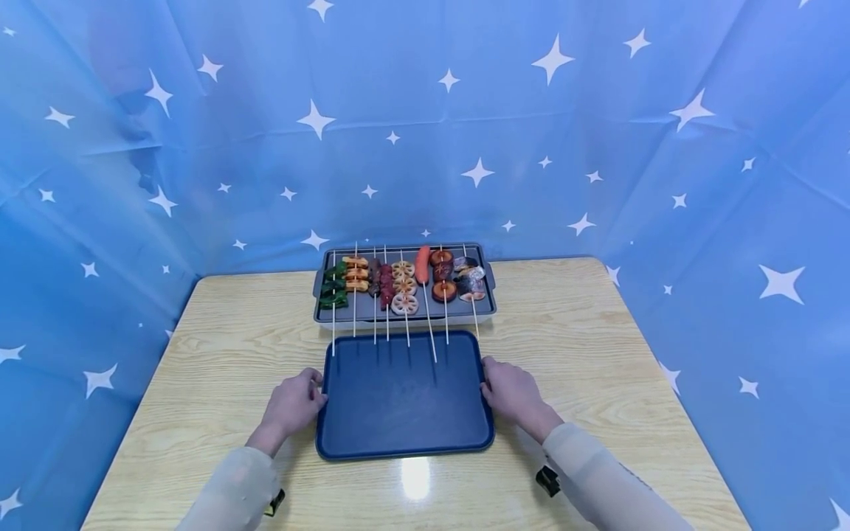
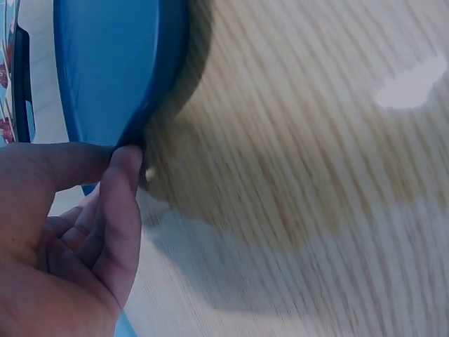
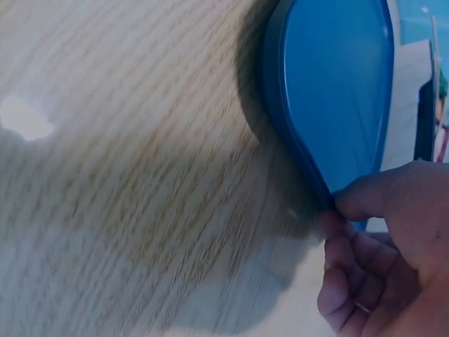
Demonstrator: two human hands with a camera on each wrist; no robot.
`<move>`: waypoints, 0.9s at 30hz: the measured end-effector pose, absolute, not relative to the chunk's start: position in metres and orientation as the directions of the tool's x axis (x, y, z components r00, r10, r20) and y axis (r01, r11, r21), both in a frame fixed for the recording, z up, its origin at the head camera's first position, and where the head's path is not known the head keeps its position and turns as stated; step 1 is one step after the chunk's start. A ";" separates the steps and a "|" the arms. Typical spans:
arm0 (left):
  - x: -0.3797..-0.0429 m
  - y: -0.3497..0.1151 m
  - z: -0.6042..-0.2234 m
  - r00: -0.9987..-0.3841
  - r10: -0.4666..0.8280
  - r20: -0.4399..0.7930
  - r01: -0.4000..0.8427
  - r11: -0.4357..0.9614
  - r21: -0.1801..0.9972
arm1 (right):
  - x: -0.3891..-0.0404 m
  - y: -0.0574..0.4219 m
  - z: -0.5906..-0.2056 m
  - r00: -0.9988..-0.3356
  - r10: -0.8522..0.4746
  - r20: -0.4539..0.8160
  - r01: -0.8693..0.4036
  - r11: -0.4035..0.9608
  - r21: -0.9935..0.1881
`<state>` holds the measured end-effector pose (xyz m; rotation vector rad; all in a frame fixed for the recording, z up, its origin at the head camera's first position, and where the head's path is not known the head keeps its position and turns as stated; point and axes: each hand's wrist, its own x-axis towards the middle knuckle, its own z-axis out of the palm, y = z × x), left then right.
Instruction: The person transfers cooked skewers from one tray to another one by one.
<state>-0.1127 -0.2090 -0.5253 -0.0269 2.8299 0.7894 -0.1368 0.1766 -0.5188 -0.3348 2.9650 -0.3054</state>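
Observation:
A dark blue rectangular tray [image 1: 406, 398] lies in front of the person, with nothing on it. My left hand [image 1: 292, 404] pinches its left rim between thumb and forefinger, as the left wrist view shows with the thumb [image 2: 77, 163] over the edge. At the opposite rim, my right hand [image 1: 514, 391] pinches the tray the same way; its thumb [image 3: 365, 196] sits on the rim in the right wrist view. The remaining fingers of both hands curl below the rim.
Behind the tray stands a grill [image 1: 372, 318] with several food skewers side by side, among them a sausage [image 1: 422, 264] and lotus root slices [image 1: 404, 285]. Some skewer sticks reach over the tray's far edge. A blue star-patterned curtain [image 1: 398, 162] encloses the wooden table [image 1: 226, 339].

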 end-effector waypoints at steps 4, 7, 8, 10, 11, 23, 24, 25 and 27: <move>-0.113 -0.205 -0.527 -0.979 0.049 -0.196 -0.064 0.846 0.529 | -0.140 0.182 -0.520 -0.968 -0.232 -0.096 -0.207 0.955 -0.212; -0.115 -0.202 -0.528 -0.980 0.054 -0.194 -0.058 0.848 0.526 | -0.142 0.185 -0.520 -0.969 -0.228 -0.098 -0.202 0.955 -0.219; -0.115 -0.201 -0.528 -0.980 0.054 -0.192 -0.056 0.849 0.525 | -0.143 0.186 -0.520 -0.969 -0.227 -0.102 -0.200 0.954 -0.222; -0.117 -0.200 -0.528 -0.981 0.054 -0.187 -0.053 0.851 0.522 | -0.144 0.187 -0.520 -0.968 -0.223 -0.112 -0.194 0.955 -0.224; -0.118 -0.199 -0.528 -0.981 0.053 -0.186 -0.053 0.851 0.522 | -0.145 0.187 -0.520 -0.969 -0.219 -0.116 -0.189 0.956 -0.225; -0.122 -0.197 -0.531 -0.983 0.048 -0.178 -0.057 0.838 0.542 | -0.148 0.187 -0.520 -0.969 -0.201 -0.142 -0.172 0.965 -0.198; -0.122 -0.197 -0.532 -0.984 0.051 -0.172 -0.053 0.835 0.547 | -0.148 0.187 -0.520 -0.969 -0.200 -0.143 -0.170 0.966 -0.197; -0.122 -0.198 -0.532 -0.984 0.050 -0.171 -0.053 0.833 0.551 | -0.148 0.187 -0.521 -0.969 -0.198 -0.146 -0.168 0.966 -0.196; -0.123 -0.198 -0.533 -0.984 0.050 -0.171 -0.055 0.830 0.555 | -0.149 0.187 -0.521 -0.969 -0.198 -0.148 -0.169 0.967 -0.191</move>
